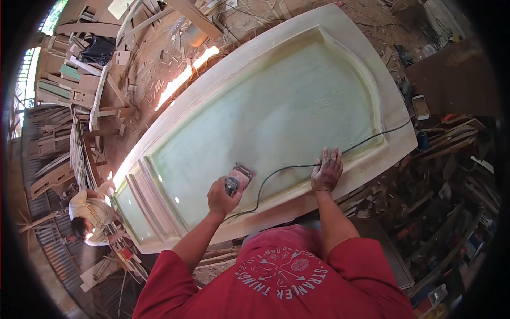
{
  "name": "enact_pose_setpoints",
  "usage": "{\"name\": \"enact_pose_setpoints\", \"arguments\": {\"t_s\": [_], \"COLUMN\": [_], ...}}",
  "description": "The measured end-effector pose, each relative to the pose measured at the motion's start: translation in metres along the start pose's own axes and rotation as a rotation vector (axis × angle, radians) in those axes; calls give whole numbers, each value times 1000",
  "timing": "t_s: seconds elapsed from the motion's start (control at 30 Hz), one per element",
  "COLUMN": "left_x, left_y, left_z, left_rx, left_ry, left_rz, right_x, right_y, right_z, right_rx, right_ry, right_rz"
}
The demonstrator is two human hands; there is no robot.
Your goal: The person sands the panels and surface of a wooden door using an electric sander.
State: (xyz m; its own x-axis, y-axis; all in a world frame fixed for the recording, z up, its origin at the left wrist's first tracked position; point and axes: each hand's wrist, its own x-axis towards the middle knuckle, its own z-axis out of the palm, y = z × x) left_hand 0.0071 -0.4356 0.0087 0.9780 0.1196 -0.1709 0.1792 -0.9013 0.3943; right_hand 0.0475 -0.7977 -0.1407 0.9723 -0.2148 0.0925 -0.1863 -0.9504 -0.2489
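Observation:
My left hand (222, 198) is closed around a small corded power sander (240, 176), whose base rests on the pale green recessed face of a large panel (287, 106). My right hand (328, 171) lies flat with fingers stretched out on the panel's near raised edge, holding nothing; pale dust coats it. A black cord (276, 171) curves from beside my left forearm across the panel, passes at my right hand and runs off over the right end. Whether the cord goes under the palm or between the fingers I cannot tell.
Another person (91, 215) bends at the panel's left end, one hand near its corner. Wood scraps (79, 80) pile up at the left and offcuts litter the floor beyond. A phone-like object (421, 107) lies past the right end, near more stacked wood (451, 139).

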Motion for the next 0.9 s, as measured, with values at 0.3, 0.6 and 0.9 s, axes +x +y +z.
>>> {"name": "enact_pose_setpoints", "arguments": {"t_s": [0.3, 0.6, 0.9], "left_x": [74, 224, 305], "left_y": [29, 69, 100], "left_z": [-3, -7, -20], "left_rx": [25, 34, 82], "left_ry": [-72, -6, -16], "left_rz": [86, -8, 32], "right_x": [0, -1, 0], "right_y": [0, 2, 0], "right_z": [0, 6, 1], "right_rx": [1, -22, -18], "right_ry": [-49, -31, -49], "right_rz": [30, 29, 32]}}
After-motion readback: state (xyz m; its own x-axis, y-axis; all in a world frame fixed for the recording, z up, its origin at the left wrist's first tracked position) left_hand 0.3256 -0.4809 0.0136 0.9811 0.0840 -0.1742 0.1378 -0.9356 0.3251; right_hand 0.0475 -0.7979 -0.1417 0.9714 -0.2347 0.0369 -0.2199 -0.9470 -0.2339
